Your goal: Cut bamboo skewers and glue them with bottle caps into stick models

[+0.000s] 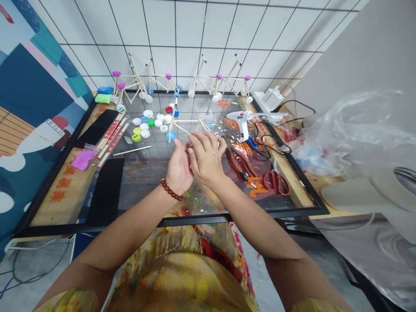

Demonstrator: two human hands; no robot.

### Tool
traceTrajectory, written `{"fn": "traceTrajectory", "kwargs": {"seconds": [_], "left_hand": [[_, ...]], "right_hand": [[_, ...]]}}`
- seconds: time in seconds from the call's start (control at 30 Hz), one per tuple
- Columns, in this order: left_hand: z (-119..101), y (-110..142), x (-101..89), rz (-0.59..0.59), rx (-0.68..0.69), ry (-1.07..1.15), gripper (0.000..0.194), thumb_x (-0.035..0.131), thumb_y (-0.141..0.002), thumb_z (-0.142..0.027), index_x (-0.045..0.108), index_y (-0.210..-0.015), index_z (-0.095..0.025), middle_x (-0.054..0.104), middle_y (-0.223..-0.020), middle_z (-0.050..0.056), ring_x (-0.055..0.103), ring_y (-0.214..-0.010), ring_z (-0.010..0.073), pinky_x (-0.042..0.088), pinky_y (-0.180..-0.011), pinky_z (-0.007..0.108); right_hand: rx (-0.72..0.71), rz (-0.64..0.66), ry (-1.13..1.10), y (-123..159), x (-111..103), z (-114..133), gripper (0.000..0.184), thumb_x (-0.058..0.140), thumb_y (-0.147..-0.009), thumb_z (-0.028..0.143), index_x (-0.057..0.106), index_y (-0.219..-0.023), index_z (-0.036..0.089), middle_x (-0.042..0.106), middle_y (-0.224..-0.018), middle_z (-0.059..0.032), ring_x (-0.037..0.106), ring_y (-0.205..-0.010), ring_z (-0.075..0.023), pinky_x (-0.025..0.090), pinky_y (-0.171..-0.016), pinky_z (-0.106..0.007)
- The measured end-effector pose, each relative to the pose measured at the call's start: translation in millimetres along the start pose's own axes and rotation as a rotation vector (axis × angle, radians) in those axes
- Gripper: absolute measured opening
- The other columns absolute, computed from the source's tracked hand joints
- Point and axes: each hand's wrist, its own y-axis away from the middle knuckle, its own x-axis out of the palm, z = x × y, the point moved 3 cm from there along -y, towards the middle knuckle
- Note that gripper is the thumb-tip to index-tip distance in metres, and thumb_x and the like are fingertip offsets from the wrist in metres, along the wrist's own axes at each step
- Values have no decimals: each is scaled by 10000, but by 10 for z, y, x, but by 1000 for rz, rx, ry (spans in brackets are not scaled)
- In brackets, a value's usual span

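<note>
My left hand (180, 168), with a beaded bracelet (171, 190) at the wrist, is held palm up above the middle of the table. Over it curves my right hand (207, 157), its fingers bent and laid across the left palm. A sliver of pink clay (190, 166) shows between the two palms; the rest of it is hidden. Just beyond my fingertips stands a small bicycle-like frame of thin wooden sticks (186, 121) with blue bottle caps (170, 136) as wheels.
Several similar stick models (198, 80) with pink seats line the back wall. Loose bottle caps (145, 134) lie left of centre, near a bag of pink clay (83, 159). On the right are a glue gun (242, 123), pliers (238, 160), red scissors (276, 182) and cables.
</note>
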Motion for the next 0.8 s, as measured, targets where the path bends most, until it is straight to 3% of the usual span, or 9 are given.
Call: {"fn": "traceTrajectory", "kwargs": {"seconds": [0.2, 0.4, 0.8], "left_hand": [[10, 4, -12, 12, -2, -30, 546, 244, -1001, -516, 660, -986, -162, 669, -1156, 95, 511, -1303, 239, 434, -1071, 402], [-8, -7, -47, -27, -24, -9, 553, 308, -952, -611, 642, -1003, -173, 651, -1205, 103, 511, -1305, 252, 425, -1079, 402], [1, 6, -17, -26, -25, -1, 544, 263, -990, -544, 653, -1053, -170, 679, -1160, 83, 546, -1263, 228, 408, -1083, 398]], "right_hand": [[-5, -3, 2, 6, 22, 9, 368, 377, -984, 319, 517, -1312, 231, 593, -1325, -77, 450, -1263, -266, 209, -1060, -494], [-2, 29, 20, 11, 32, 13, 379, 359, -990, 324, 508, -1330, 247, 586, -1333, -71, 444, -1270, -268, 193, -1072, -494], [12, 37, 13, 12, 33, 20, 380, 370, -987, 332, 521, -1322, 234, 584, -1339, -76, 442, -1273, -260, 178, -1085, -488]]}}
